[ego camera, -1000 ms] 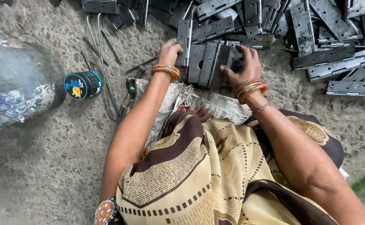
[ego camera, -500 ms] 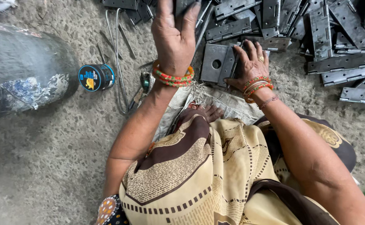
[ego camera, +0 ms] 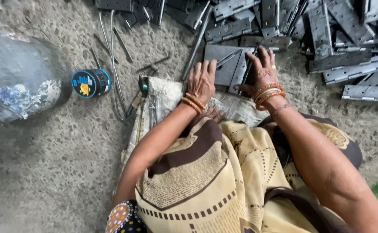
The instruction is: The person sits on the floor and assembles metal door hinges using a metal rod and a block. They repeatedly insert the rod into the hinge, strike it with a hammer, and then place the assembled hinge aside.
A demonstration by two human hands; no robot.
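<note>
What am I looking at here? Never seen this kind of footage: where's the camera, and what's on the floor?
There is no machine: a person works with two bare hands, seated on a rough grey concrete floor. The single picture comes from a camera on that person's head, looking down over their patterned beige and brown clothing.

The left hand lies flat on a dark grey flat metal hinge plate. The right hand rests on the neighbouring plates, its fingers spread; a thin metal rod stands beside it, and whether it is gripped is unclear.

Beyond lies a pile of grey steel hinges. To the left are a small round blue and black tin, loose bent wire rods and a large dark rounded object.
</note>
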